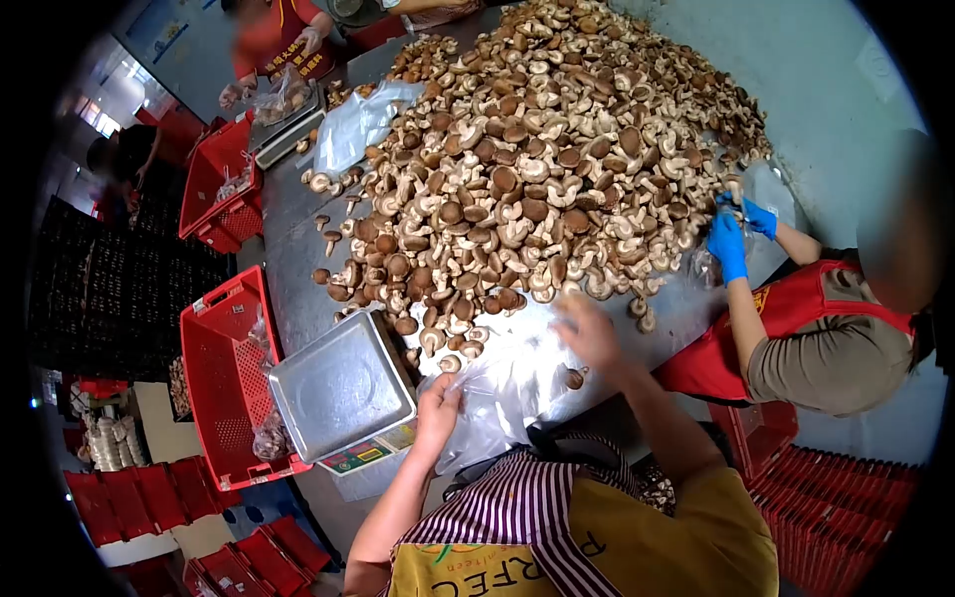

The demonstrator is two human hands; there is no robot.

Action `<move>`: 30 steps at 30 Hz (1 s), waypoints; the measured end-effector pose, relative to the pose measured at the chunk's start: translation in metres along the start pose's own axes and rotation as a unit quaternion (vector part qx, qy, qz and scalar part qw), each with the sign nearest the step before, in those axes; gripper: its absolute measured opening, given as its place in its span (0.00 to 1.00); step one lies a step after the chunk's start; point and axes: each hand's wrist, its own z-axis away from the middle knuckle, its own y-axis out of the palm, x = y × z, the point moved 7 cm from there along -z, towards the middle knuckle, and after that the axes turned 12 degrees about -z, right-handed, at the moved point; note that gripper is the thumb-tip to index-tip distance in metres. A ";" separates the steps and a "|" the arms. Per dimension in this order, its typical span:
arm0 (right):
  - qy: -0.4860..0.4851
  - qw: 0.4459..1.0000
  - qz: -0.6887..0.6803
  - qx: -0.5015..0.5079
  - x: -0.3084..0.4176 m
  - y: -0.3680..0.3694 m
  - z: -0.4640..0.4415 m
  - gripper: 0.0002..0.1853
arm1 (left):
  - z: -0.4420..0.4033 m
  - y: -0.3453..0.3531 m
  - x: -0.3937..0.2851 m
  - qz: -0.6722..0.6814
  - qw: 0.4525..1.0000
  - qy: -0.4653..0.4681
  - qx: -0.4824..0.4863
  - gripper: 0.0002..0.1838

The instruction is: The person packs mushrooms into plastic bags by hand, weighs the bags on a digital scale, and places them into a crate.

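Observation:
Bent around the edge of a clear plastic bag (487, 403), my left hand (438, 406) is closed, thumb on top. The bag lies loosely over the metal table in front of my striped apron. My right hand (589, 331) is at the near edge of a large heap of shiitake mushrooms (537, 189). Motion blurs its fingers, so whether they hold a mushroom cannot be made out. A few mushrooms (463, 343) lie close to my left hand, and a single dark mushroom (575, 378) sits below my right hand.
A digital scale (343, 388) stands left of my left hand. Red crates (224, 383) line the table's left side, one holding bagged mushrooms (271, 438). A stack of clear bags (363, 124) lies farther back. At right, a co-worker's blue-gloved hands (731, 239) handle mushrooms; another person works at the back left.

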 end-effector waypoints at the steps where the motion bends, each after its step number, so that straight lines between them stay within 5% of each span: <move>1: 0.002 1.000 0.012 -0.020 -0.015 -0.005 -0.029 0.21 | -0.005 0.005 0.004 -0.001 1.000 0.001 -0.001 0.10; 4: -0.036 0.982 0.164 -0.083 0.003 -0.033 -0.111 0.37 | -0.025 0.033 0.004 0.015 0.999 0.038 0.007 0.08; 6: 0.006 0.972 0.215 -0.097 0.000 -0.024 -0.157 0.40 | -0.030 0.057 0.002 0.067 0.996 -0.004 0.061 0.07; 8: 0.081 0.979 0.177 -0.053 -0.019 -0.001 -0.180 0.42 | -0.039 0.069 0.013 0.007 0.998 0.054 0.039 0.07; 10: 0.032 0.972 0.226 -0.055 -0.015 0.018 -0.164 0.42 | -0.034 0.067 -0.006 -0.061 0.996 0.066 0.026 0.07; 12: -0.010 0.977 0.208 -0.035 -0.015 0.035 -0.144 0.41 | -0.032 0.061 -0.028 -0.126 0.989 0.077 0.010 0.08; 14: -0.087 0.978 0.181 -0.060 -0.016 0.043 -0.109 0.36 | -0.029 0.053 -0.060 -0.278 0.938 0.188 -0.085 0.10; 23: -0.099 0.980 0.170 0.013 -0.026 0.052 -0.031 0.26 | -0.081 0.079 -0.070 -0.306 0.915 0.258 -0.051 0.13; 30: -0.114 0.990 0.086 0.007 -0.037 -0.005 -0.048 0.13 | -0.081 0.084 -0.057 -0.331 0.917 0.222 -0.017 0.14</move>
